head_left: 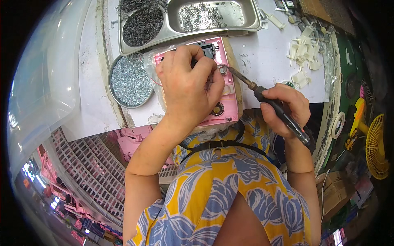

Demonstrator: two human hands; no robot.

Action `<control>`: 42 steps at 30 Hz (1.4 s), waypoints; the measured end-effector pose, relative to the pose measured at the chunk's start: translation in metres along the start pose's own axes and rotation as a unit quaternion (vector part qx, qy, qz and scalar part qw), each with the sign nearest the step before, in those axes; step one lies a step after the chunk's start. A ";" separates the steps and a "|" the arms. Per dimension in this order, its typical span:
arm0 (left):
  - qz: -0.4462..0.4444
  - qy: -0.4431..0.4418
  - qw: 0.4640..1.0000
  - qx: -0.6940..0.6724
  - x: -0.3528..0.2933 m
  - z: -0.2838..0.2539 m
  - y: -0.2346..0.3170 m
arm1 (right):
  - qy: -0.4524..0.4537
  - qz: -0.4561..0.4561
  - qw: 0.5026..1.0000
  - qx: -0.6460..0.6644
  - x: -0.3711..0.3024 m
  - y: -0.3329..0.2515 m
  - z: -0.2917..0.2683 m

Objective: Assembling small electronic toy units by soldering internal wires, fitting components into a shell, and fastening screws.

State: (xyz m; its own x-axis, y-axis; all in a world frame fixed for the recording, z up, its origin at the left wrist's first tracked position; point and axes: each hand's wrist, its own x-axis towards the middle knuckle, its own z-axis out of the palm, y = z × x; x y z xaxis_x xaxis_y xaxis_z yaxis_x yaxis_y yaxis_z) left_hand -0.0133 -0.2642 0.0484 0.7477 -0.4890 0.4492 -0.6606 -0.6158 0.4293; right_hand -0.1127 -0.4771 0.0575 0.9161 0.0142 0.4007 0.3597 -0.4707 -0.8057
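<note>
Pink casing (232,107), left hand (186,82) arched above, grip unclear, right hand (292,101) curled around a slanting soldering iron (261,94)

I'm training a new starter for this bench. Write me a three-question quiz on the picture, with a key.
1. Which hand holds the soldering iron?

2. True or false: the round dish of small silvery pieces is left of the pink casing.

3. Where are the loose off-white plastic parts?
A) in the round dish
B) on the table's right side
C) in the metal tray

Key: 1. The right hand; 2. True; 3. B
</note>
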 end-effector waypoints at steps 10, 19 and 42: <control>0.003 -0.001 1.000 0.008 0.001 -0.001 0.001 | 0.010 -0.004 1.000 0.002 -0.004 -0.001 -0.004; 0.002 0.002 1.000 0.010 0.001 0.000 0.002 | 0.009 -0.013 1.000 -0.013 0.000 0.000 0.003; 0.000 -0.062 0.998 0.026 0.000 -0.046 -0.007 | 0.072 0.017 0.997 0.015 -0.016 -0.001 -0.019</control>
State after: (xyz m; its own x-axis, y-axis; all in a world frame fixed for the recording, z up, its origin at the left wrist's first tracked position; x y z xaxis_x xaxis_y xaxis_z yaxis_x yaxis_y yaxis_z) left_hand -0.0118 -0.2310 0.0816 0.7525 -0.5595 0.3475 -0.6585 -0.6457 0.3866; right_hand -0.1314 -0.4937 0.0602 0.8937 -0.1283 0.4299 0.3366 -0.4419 -0.8315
